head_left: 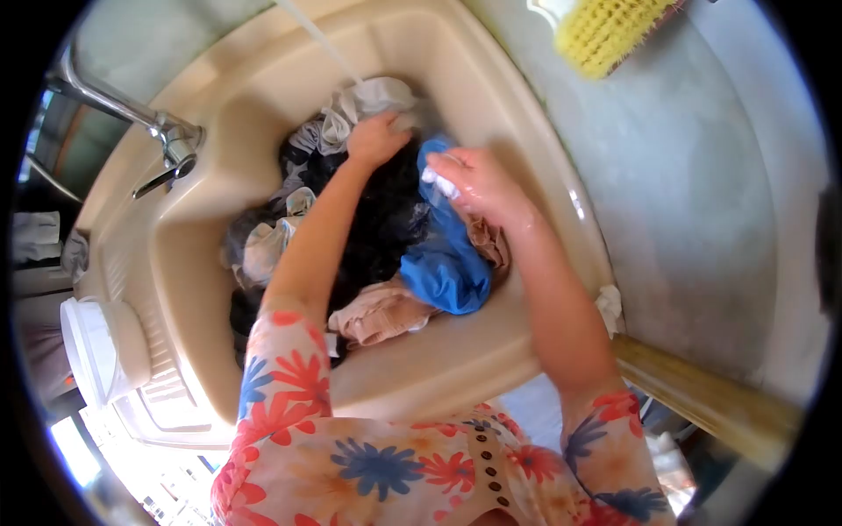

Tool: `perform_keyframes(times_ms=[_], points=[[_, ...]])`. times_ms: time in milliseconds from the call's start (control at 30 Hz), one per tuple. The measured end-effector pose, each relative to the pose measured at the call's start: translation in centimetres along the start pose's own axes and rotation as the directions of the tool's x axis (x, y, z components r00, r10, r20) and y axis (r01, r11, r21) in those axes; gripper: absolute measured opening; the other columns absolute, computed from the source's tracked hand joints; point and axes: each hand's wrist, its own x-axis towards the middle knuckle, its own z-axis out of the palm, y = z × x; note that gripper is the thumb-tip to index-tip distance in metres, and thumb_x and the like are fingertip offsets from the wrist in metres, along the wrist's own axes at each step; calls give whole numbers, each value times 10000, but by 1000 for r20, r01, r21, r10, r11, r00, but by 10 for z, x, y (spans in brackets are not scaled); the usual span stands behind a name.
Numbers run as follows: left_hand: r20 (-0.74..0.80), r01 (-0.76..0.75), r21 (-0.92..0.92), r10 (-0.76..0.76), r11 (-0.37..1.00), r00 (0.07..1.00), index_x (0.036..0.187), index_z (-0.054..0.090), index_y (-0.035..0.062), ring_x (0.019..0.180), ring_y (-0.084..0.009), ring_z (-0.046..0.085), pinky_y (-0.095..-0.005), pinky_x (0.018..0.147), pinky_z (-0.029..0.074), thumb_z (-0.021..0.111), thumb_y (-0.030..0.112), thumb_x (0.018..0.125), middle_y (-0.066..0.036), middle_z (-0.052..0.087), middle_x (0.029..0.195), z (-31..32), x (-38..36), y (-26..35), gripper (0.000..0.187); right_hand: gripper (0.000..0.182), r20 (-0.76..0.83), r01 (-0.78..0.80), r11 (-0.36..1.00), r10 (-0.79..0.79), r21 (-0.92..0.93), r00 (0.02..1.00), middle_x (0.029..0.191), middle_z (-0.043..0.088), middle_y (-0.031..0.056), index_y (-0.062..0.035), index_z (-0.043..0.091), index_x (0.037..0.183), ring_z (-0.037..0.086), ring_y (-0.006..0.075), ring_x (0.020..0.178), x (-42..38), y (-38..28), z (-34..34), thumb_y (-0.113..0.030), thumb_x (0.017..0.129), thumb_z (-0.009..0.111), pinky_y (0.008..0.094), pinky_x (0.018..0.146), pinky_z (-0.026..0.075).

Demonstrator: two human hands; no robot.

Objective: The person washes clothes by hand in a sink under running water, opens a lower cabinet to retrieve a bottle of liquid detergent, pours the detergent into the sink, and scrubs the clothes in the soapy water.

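My left hand (379, 140) is closed at the edge of a wet whitish cloth (377, 93), its fingertips partly hidden. A thin stream of water (326, 42) falls onto that cloth from above. Bunched in the closed fingers of my right hand (484, 186) is a small white cloth (441, 183). Just under it lies a blue garment (449, 267), shiny and wet. Dark clothes (379, 219) fill the middle of the sink, with a light brown garment (381, 314) at their near edge.
The beige sink (482, 346) has a metal tap (175, 145) on its left side. A white bucket (105, 346) stands on the ribbed drainboard. At the top right lies a yellow-bristled brush (610, 35). A wooden bar (702, 394) runs along the lower right.
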Motion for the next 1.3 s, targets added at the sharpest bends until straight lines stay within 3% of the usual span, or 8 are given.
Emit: perform_keyframes(times_ms=[100, 200, 267, 700, 967, 1033, 1100, 1300], points=[[-353, -322, 219, 383, 921, 854, 1093, 522, 55, 1026, -349, 458, -420, 892, 369, 697, 251, 642, -159, 515, 1106, -15, -65, -5, 522, 305, -32, 25, 978, -32, -207, 999, 593, 482, -31, -12, 586, 769, 395, 53, 482, 11, 15, -1, -299, 862, 543, 228, 430, 321], [152, -561, -160, 581, 812, 799, 1229, 459, 65, 1180, -373, 375, -502, 981, 279, 679, 425, 665, -187, 463, 1219, 3, -164, -5, 705, 364, -161, 145, 948, -196, -285, 967, 526, 484, 111, 18, 556, 689, 461, 169, 513, 10, 12, 5, -317, 827, 534, 358, 528, 393], [356, -638, 204, 550, 743, 755, 1315, 378, 225, 1275, -402, 198, -681, 912, 192, 584, 475, 734, -153, 313, 1360, 31, -217, 4, 665, 314, -144, 112, 948, -161, -297, 976, 541, 455, 4, -8, 585, 754, 414, 94, 507, 6, 0, 7, -301, 854, 532, 282, 475, 347], [322, -112, -259, 195, 959, 927, 909, 602, 48, 744, -294, 610, -349, 682, 481, 683, 279, 608, -168, 624, 812, 17, -163, 26, 388, 324, -297, 124, 869, -293, -478, 909, 585, 540, 106, 35, 575, 731, 492, 162, 545, 7, 8, -5, -261, 853, 520, 315, 523, 396], [261, 251, -917, -10, 310, 965, 1133, 448, -63, 914, -242, 585, -318, 857, 458, 684, 129, 599, -156, 574, 1035, -115, -155, 13, 615, 344, -398, 238, 916, -360, -323, 844, 569, 558, 125, 32, 581, 732, 521, 198, 522, 12, 6, -4, -284, 854, 522, 338, 537, 414], [72, 72, -859, -21, 506, 997, 1288, 320, 18, 1068, -274, 506, -331, 893, 435, 737, 280, 629, -203, 479, 1174, -98, -136, 25, 823, 330, -427, 208, 926, -334, -315, 841, 570, 559, 107, 31, 595, 754, 514, 175, 525, 8, -2, -3, -275, 857, 524, 326, 536, 414], [52, -374, -204, 391, 905, 919, 1378, 188, 163, 1222, -359, 325, -465, 920, 389, 762, 417, 595, -235, 320, 1302, -71, -127, 27, 1004, 320, -442, 183, 939, -302, -292, 845, 572, 557, 98, 32, 602, 767, 509, 160, 529, 5, -11, -2, -266, 858, 527, 318, 536, 414], [341, -285, 412, 144, 866, 929, 1375, 214, 242, 1186, -442, 321, -601, 786, 399, 701, 566, 554, -227, 302, 1317, 21, -102, 67, 1008, 307, -454, 181, 960, -262, -214, 852, 582, 555, 86, 32, 597, 760, 497, 144, 540, 14, -2, -3, -250, 859, 529, 307, 536, 408]])
